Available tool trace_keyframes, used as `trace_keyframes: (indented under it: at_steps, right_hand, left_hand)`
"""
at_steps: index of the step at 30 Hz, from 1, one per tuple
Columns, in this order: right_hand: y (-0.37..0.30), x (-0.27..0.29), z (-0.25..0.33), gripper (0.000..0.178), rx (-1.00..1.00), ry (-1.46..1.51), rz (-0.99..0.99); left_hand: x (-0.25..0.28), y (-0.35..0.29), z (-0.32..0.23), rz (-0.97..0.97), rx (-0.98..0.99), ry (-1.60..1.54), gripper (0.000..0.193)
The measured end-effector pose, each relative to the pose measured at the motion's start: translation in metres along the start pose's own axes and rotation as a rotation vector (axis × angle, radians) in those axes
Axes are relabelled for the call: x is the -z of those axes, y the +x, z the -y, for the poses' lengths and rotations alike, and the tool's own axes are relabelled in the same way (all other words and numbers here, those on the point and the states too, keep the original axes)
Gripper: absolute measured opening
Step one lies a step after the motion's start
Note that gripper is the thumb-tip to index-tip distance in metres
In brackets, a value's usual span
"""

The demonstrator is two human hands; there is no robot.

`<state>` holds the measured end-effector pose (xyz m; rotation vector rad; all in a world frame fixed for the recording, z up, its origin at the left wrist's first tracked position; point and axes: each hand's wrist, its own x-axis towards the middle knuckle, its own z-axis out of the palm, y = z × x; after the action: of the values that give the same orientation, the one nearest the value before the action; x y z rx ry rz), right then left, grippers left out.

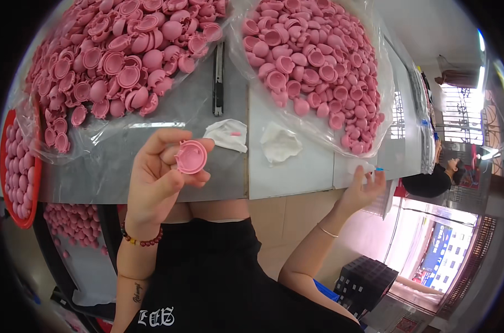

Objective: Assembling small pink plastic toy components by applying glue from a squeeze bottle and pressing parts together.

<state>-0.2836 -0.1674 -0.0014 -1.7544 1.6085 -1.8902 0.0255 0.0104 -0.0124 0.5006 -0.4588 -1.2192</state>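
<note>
My left hand (160, 172) is closed round a pink round plastic shell (191, 157), its hollow side facing me, with small tabs on the rim. At the table's right front edge, my right hand (364, 188) has its fingertips on a small whitish needle-tipped bottle (354, 164) with a blue tip; the fingers partly hide it. Two heaps of pink shells lie beyond my hands on clear plastic sheets: the left heap (119, 61) has larger rimmed pieces, the right heap (318, 72) smaller cup-like ones.
Between the heaps lies a black-and-grey cutter knife (218, 80). Two crumpled white cloths (228, 135) (281, 145) are near the middle. A red basket (31, 208) of pink balls stands at left, above a bin (74, 225) of more. Another person (435, 177) is at far right.
</note>
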Motion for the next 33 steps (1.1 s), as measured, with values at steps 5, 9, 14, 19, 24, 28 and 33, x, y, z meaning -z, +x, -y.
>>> trace_keyframes:
  at_steps: [5,9,14,19,24,28,33]
  right_hand:
    - [0.004,-0.01,0.029,0.032,0.31,-0.17,0.137]
    - [0.022,-0.057,0.043,0.032,0.469,-0.214,0.597]
    - [0.026,-0.066,0.042,0.029,0.158,-0.223,0.8]
    - [0.002,-0.03,0.061,0.019,-0.222,0.24,0.872]
    - [-0.015,-0.017,0.057,0.019,-0.39,0.164,1.023]
    - [-0.017,-0.014,0.052,0.018,-0.262,0.094,0.939]
    - [-0.018,-0.016,0.081,0.026,-0.07,-0.127,1.017]
  left_hand:
    - [-0.004,0.006,0.006,0.028,-0.007,-0.015,0.05]
    - [-0.004,0.004,0.005,0.021,-0.008,-0.006,0.048]
    - [-0.004,0.004,0.002,-0.01,-0.011,-0.087,0.047]
    - [-0.003,0.005,0.0,0.024,-0.002,-0.058,0.046]
    - [-0.003,0.003,-0.002,0.022,0.04,0.036,0.054]
    - [-0.007,0.004,-0.002,0.014,0.039,0.038,0.054]
    - [-0.011,0.002,0.001,-0.012,0.029,0.103,0.053]
